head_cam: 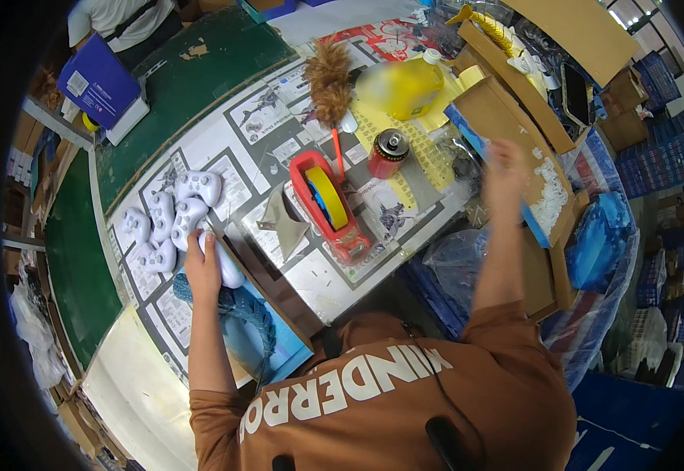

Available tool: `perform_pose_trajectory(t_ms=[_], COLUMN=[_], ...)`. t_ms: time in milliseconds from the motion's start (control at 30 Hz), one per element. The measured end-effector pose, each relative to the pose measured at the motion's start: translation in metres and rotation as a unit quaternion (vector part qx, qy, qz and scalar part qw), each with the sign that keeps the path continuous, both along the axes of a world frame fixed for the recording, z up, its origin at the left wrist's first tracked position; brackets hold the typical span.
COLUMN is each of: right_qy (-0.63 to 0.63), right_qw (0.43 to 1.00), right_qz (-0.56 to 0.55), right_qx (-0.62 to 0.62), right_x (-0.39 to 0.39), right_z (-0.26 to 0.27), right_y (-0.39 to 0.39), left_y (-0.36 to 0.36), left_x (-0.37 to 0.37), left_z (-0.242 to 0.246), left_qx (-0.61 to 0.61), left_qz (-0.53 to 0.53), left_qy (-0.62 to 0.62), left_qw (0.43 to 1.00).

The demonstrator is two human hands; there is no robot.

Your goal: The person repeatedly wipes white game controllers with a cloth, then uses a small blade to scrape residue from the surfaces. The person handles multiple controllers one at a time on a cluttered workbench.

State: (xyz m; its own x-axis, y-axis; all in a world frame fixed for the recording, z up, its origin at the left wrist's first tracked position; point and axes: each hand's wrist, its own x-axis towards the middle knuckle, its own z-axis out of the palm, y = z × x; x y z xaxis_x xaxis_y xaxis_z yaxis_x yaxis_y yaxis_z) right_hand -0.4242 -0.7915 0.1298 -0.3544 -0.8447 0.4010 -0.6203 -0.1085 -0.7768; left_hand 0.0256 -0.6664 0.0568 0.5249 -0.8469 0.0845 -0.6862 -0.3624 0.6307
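My left hand [203,268] grips a white game controller [230,271] at the edge of an open blue cardboard box [286,353]. Inside that box lies a teal, scaly toy [253,321], partly covered by my forearm. Several more white controllers [162,215] lie in a cluster just beyond the hand. On the other side, my right hand [506,165] is motion-blurred over a shallow cardboard tray [495,109] with blue sides. Small white plastic pieces [549,197] are heaped in this tray. Blur hides whether the right fingers hold anything.
On the sheet-covered table [324,288] are a red tape dispenser [348,244], a drink can [384,162], a brown duster [327,82] and a yellow bottle [412,88]. A green conveyor belt [200,76] runs along the far side, bearing a blue box [99,82]. A person [124,23] stands beyond.
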Motion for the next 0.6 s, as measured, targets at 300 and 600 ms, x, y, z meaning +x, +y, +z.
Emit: perform_pose_trajectory(t_ms=[300,600], right_qy=[0.166,0.165], right_qw=[0.94,0.925], right_qz=[-0.09,0.342], right_qx=[0.285,0.018], right_x=[-0.199,0.109], right_z=[-0.079,0.014], right_y=[-0.047,0.063], left_y=[0.016,0.031], left_x=[-0.002,-0.127], left_z=[0.024,0.081], left_qx=[-0.094,-0.021], left_qz=[-0.003,-0.256], left_qy=[-0.044,0.136], left_qw=[0.995,0.957])
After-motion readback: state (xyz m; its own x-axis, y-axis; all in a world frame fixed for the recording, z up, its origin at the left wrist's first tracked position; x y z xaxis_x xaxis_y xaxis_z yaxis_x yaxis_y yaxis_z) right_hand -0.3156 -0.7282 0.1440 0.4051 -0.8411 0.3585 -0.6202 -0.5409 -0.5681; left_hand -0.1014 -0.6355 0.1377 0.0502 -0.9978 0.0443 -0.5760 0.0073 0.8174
